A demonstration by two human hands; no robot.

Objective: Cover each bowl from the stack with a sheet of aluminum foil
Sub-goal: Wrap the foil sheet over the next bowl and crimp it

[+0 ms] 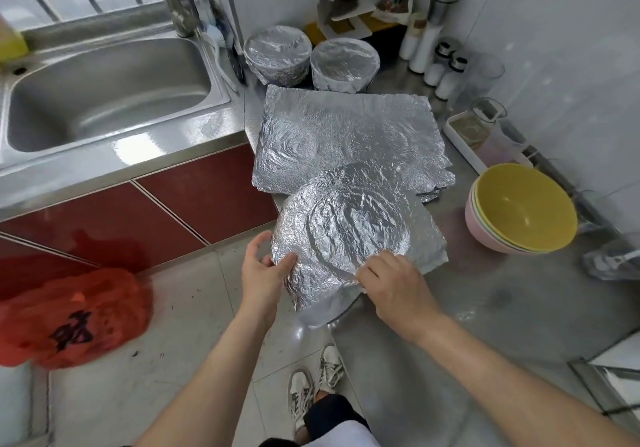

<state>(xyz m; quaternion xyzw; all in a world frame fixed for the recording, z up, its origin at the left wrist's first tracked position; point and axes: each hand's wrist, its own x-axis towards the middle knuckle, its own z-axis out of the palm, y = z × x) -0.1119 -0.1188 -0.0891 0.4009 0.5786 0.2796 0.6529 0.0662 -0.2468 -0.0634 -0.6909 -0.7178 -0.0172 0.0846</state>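
A bowl wrapped in crinkled aluminum foil sits at the counter's front edge; the bowl itself is hidden under the sheet. My left hand presses the foil against its left side. My right hand pinches the foil at its near right rim. Behind it lies a pile of flat foil sheets. A stack of bowls, yellow on top and pink at the bottom, stands to the right. Two foil-covered bowls, one beside the other, stand at the back.
A steel sink fills the left. Seasoning jars and a white tray line the right wall. A red plastic bag hangs over the tiled floor at the lower left. My shoes are below the counter edge.
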